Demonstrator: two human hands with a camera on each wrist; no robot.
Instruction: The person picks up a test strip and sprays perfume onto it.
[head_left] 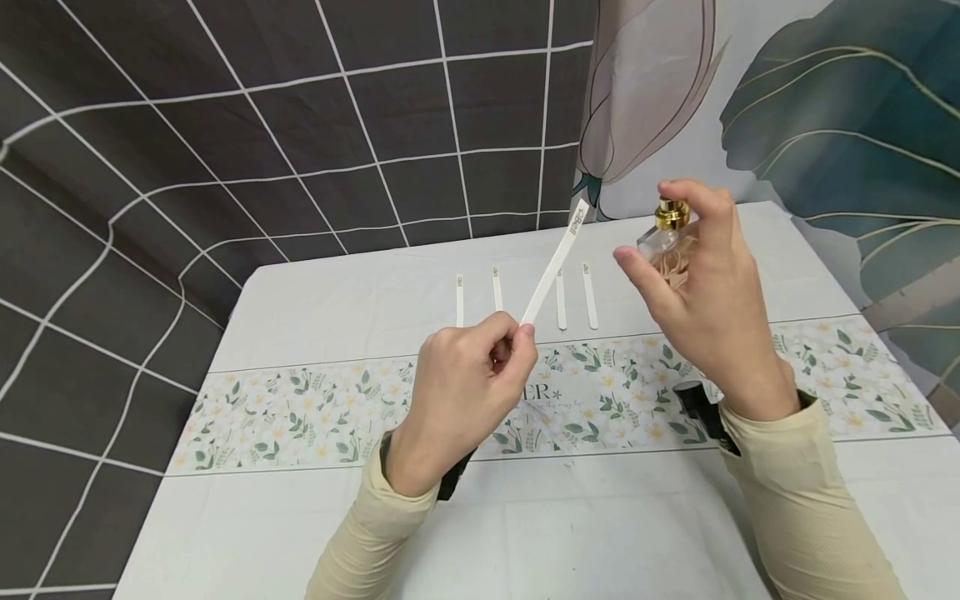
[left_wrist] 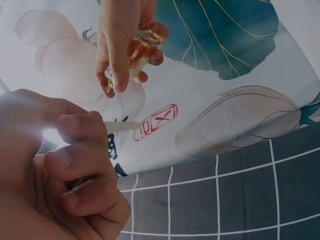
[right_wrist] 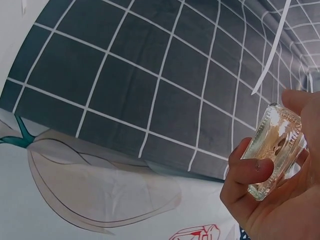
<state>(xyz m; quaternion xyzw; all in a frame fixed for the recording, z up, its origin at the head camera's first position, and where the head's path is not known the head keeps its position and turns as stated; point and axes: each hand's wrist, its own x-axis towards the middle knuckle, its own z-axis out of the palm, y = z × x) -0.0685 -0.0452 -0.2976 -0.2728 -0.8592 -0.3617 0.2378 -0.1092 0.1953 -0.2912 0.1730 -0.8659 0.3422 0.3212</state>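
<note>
Between thumb and forefinger, my left hand [head_left: 472,379] pinches a narrow white perfume test strip [head_left: 553,271] near its lower end. The strip slants up and to the right, and its printed end points away. My right hand [head_left: 716,304] grips a clear glass perfume bottle [head_left: 662,244] with a gold spray top [head_left: 672,214], the forefinger resting on that top. In the right wrist view the fingers curl round the ridged glass of the bottle [right_wrist: 277,150]. The strip's far end stands to the left of the bottle, apart from it.
Several more white test strips [head_left: 590,297] lie in a row on the white table [head_left: 337,300], beyond a printed floral band [head_left: 300,408]. A dark cloth with a white grid [head_left: 300,108] hangs behind and at the left. A flower-printed cloth [head_left: 825,142] hangs at the right.
</note>
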